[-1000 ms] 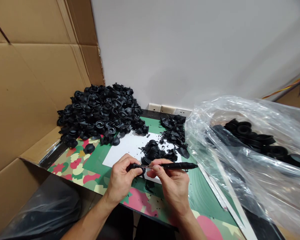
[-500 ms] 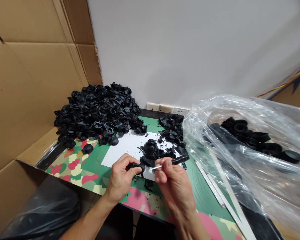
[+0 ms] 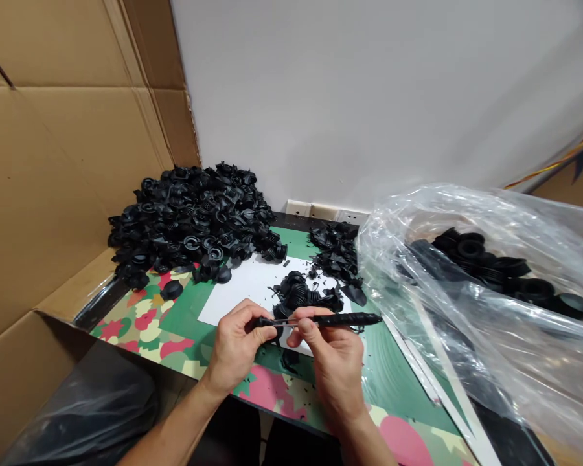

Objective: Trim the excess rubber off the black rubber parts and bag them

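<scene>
My left hand (image 3: 237,343) is closed, pinching a small black rubber part (image 3: 263,321) between thumb and fingers. In my right hand (image 3: 334,353) is a slim knife-like tool (image 3: 347,320) with a black handle and a thin metal end. The tool lies almost level, and its metal end reaches the rubber part; the exact contact is hidden by the fingers. Just behind both hands, a small heap of ribbed black rubber parts (image 3: 296,291) rests on a white sheet (image 3: 223,301).
A large pile of black rubber parts (image 3: 199,220) stands back left beside a cardboard wall (image 3: 72,149). Black scraps (image 3: 337,252) lie behind the sheet, near wall sockets (image 3: 323,211). On the right, a clear plastic bag (image 3: 393,226) holds more parts. White strips (image 3: 442,362) edge the green mat (image 3: 388,369).
My right hand has moved slightly left and turned the tool closer to level, bringing its metal end to the rubber part. The left hand keeps its pinch in nearly the same place.
</scene>
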`<state>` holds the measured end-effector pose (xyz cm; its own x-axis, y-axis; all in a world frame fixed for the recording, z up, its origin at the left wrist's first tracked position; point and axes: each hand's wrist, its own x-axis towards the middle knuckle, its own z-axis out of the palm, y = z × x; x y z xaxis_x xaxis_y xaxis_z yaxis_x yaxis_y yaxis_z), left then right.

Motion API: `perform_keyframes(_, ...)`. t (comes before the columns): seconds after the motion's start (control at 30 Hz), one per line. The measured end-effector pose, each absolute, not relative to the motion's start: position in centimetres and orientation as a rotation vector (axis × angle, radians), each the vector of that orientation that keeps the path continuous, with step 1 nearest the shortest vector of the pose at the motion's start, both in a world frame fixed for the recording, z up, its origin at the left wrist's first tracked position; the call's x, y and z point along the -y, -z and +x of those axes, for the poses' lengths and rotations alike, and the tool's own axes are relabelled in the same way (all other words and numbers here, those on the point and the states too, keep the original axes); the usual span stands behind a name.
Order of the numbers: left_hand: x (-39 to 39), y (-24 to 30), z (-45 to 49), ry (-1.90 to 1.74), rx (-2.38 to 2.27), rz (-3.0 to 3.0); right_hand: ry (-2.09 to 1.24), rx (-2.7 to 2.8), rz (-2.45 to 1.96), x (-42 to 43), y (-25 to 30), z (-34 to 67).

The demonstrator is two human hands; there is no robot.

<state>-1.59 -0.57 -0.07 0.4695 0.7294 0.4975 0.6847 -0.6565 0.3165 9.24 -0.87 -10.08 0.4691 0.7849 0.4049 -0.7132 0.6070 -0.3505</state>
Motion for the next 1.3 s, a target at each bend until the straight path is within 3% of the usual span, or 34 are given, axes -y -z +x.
perform_keyframes(0.37, 0.8, 0.7, -1.9, -0.932, -1.424, 2.507, -0.751, 0.628, -0.171, 0.6, 10.4, 8.6)
perform_keyframes(0.73, 2.0, 0.5, -0.6, -0.940, -1.400, 2.465, 0.069, 0.884, -0.497, 0.9, 10.7, 9.4)
perform_keyframes(0.8, 2.3, 0.3, -0.4, -0.977, -1.378, 2.456, 0.024, 0.754, -0.538, 0.6, 10.9, 10.1)
perform_keyframes(1.07, 1.7, 0.1, -0.8, -0.991, -1.509, 2.198, -0.682, 0.536, -0.292, 1.1, 11.2, 10.7)
perform_keyframes(1.3, 1.6, 0.5, -1.2, -0.960, -1.540, 2.299, -0.807, 0.603, -0.230, 1.5, 10.9, 9.5)
